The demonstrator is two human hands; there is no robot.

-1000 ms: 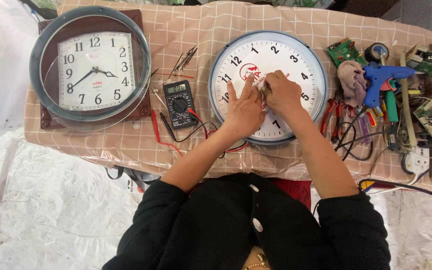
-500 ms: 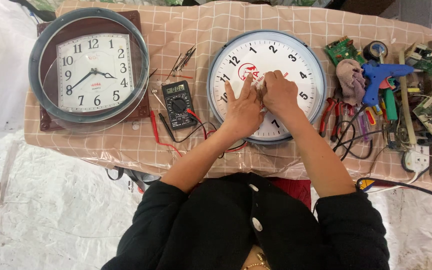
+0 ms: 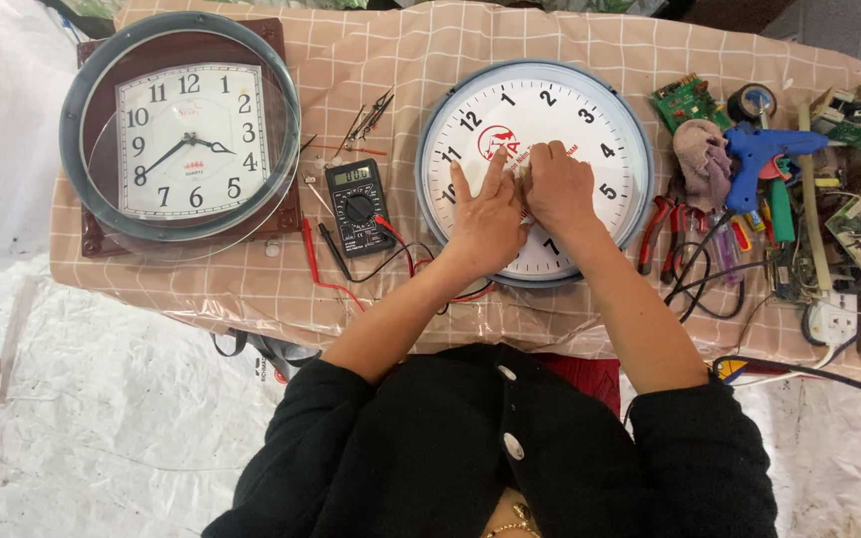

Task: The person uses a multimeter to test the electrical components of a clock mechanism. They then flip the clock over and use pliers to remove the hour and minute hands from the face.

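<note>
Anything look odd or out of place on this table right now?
Yes: the round white clock under both hands shows no hands on its dial, while loose thin clock hands lie on the cloth above the multimeter. The left hand and right hand cover its centre.

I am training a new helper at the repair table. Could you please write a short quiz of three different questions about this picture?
1. True or false: both hands rest on the round white clock.
2. Which thing lies between the two clocks? A) the blue glue gun B) the black multimeter C) the red pliers
3. What shape is the dial of the dark-framed clock on the left side?

Key
1. True: the left hand lies flat on the dial and the right hand is at its centre.
2. B
3. Square, under a round clear cover.
</note>
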